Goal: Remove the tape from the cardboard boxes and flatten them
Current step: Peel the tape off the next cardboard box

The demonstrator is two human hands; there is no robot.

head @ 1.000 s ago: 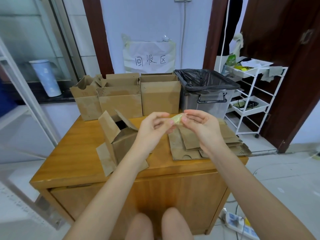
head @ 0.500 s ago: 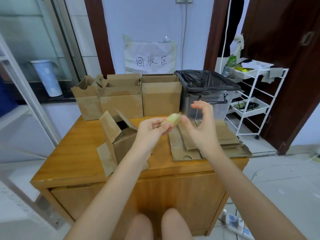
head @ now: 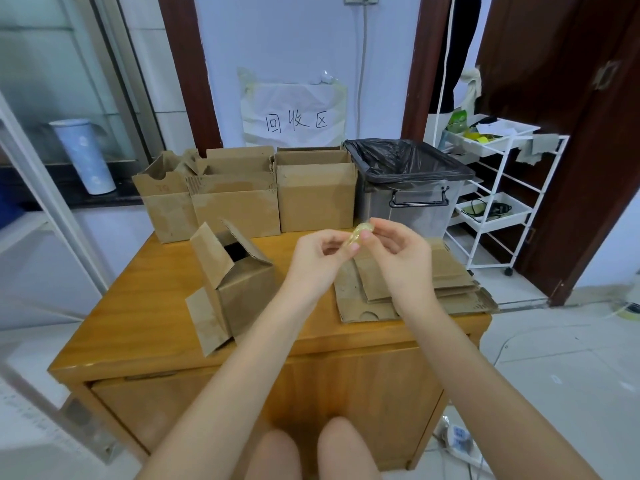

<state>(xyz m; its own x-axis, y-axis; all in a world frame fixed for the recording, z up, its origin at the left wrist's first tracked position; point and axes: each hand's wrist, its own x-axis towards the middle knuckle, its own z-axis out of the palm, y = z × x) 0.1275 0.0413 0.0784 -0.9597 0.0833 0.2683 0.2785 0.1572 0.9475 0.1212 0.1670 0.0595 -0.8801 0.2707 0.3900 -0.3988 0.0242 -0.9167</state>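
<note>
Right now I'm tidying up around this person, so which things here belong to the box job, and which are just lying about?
Job:
tape wad, pinched by left hand and right hand
open box
flat cardboard pile
three standing boxes
lined bin

Lying about:
white trolley
paper sign
blue cup
power strip

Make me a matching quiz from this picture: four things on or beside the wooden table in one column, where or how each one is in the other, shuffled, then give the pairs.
Things:
1. wad of tape
2. open box
3. flattened boxes
4. bin

States:
A. lined with a black bag
B. stacked flat on the table's right side
C. pinched between the left hand and right hand
D. standing on the table's left side, flaps up

Pairs: 1-C, 2-D, 3-B, 4-A
</note>
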